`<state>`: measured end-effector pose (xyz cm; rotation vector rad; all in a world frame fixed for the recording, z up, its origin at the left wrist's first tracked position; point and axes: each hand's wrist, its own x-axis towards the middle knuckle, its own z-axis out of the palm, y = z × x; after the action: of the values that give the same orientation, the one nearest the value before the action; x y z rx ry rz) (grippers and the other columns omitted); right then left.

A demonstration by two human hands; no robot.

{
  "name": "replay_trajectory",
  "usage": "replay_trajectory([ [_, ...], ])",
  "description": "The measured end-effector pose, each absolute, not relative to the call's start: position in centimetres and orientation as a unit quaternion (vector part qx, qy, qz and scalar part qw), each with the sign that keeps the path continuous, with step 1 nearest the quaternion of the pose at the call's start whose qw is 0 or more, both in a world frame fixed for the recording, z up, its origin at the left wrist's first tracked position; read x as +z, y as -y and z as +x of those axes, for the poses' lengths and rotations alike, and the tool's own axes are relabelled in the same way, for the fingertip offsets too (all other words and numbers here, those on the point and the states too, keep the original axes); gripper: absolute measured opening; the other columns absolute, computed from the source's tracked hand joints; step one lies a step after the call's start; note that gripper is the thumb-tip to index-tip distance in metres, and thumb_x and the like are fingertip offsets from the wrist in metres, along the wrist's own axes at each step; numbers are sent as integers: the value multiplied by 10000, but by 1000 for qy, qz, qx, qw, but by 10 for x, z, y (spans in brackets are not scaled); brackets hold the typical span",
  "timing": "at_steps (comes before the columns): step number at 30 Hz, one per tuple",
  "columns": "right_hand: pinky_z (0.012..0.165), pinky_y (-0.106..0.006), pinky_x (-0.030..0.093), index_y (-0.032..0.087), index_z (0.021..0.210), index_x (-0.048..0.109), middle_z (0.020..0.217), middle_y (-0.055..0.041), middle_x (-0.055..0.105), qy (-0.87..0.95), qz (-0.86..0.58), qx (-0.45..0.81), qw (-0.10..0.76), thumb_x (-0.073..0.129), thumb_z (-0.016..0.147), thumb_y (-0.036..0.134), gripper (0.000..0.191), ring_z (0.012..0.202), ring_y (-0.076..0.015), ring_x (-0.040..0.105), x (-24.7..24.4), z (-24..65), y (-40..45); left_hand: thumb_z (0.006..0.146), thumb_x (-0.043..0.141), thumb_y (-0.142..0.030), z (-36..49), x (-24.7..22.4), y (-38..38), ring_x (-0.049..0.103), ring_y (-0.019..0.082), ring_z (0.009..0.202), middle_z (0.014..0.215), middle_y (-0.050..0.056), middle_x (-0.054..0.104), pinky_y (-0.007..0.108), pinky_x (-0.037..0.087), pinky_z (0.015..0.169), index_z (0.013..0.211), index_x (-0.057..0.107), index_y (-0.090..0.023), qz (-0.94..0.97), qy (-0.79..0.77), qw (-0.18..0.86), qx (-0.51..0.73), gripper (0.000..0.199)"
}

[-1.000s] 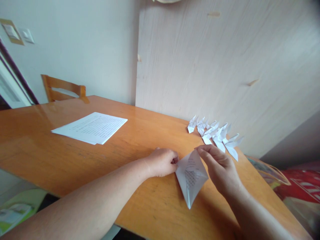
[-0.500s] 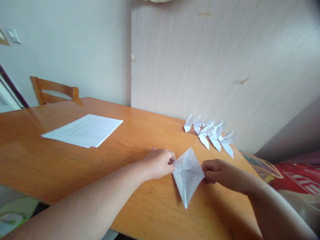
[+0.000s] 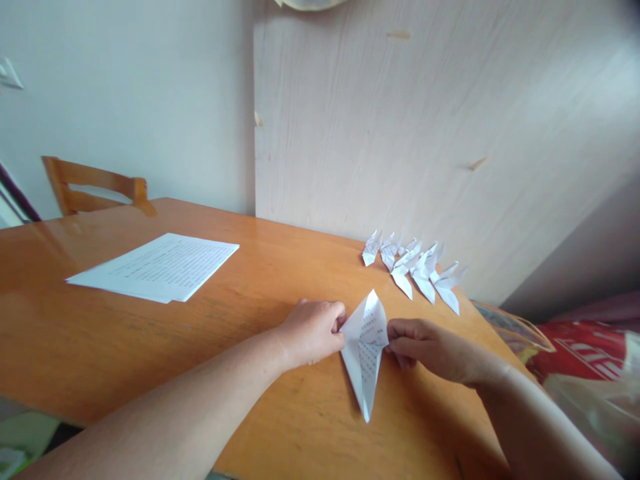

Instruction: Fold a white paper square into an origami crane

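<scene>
A partly folded sheet of printed paper (image 3: 364,360), shaped like a long diamond, is held between my two hands just over the table. My left hand (image 3: 315,332) is closed, pinching the paper's left corner between thumb and curled fingers. On the opposite side, my right hand (image 3: 417,341) grips the right corner in a pinch. A crease runs down the paper's middle, and its right half bends up toward the left. Behind it, several folded paper cranes (image 3: 424,272) stand in two rows near the table's far edge.
A stack of printed sheets (image 3: 160,267) lies on the left of the wooden table (image 3: 265,267). Past it stands a wooden chair (image 3: 100,185). A pale panel (image 3: 350,133) rises behind the table. Red and clear plastic bags (image 3: 585,353) sit off the right edge.
My right hand has moved left with its corner, so the paper diamond is narrower and more folded up. My left hand keeps its pinch. The whole view has shifted slightly.
</scene>
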<state>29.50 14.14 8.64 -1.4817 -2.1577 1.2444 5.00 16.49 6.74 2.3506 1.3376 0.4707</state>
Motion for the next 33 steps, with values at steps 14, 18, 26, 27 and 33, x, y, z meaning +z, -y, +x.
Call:
replay_trajectory([
  [14, 531, -251, 300, 208, 665, 491, 603, 48, 502, 762, -577, 253, 149, 564, 834, 246, 188, 569, -117, 426, 64, 281, -147, 753, 545, -111, 49, 64, -165, 583, 168, 746, 822, -18, 644, 293, 354, 679, 820, 517, -217, 876, -411, 149, 204, 128],
  [18, 538, -253, 325, 210, 766, 529, 664, 37, 541, 752, -580, 263, 169, 632, 796, 253, 116, 602, -127, 464, 63, 283, -148, 764, 531, -82, 49, 63, -165, 590, 176, 842, 934, 21, 623, 274, 410, 714, 892, 571, -210, 883, -382, 166, 215, 186],
  [26, 535, -249, 321, 211, 806, 502, 689, 48, 484, 749, -550, 308, 205, 643, 774, 196, 146, 621, -120, 425, 64, 278, -148, 789, 521, -45, 49, 57, -167, 572, 173, 869, 1024, 47, 567, 273, 466, 747, 1009, 652, -212, 890, -356, 176, 224, 306],
  [27, 540, -250, 323, 211, 797, 498, 692, 47, 481, 749, -549, 309, 205, 649, 775, 199, 153, 624, -120, 423, 64, 278, -148, 788, 519, -37, 49, 56, -167, 572, 174, 889, 1040, 50, 559, 277, 475, 768, 1015, 653, -210, 890, -351, 178, 230, 315],
  [33, 546, -256, 334, 198, 847, 548, 695, 34, 492, 731, -541, 354, 218, 548, 905, 305, 122, 615, -122, 448, 60, 283, -152, 784, 496, 5, 49, 50, -169, 569, 178, 985, 1099, 56, 541, 301, 490, 891, 1027, 636, -203, 888, -325, 189, 265, 348],
])
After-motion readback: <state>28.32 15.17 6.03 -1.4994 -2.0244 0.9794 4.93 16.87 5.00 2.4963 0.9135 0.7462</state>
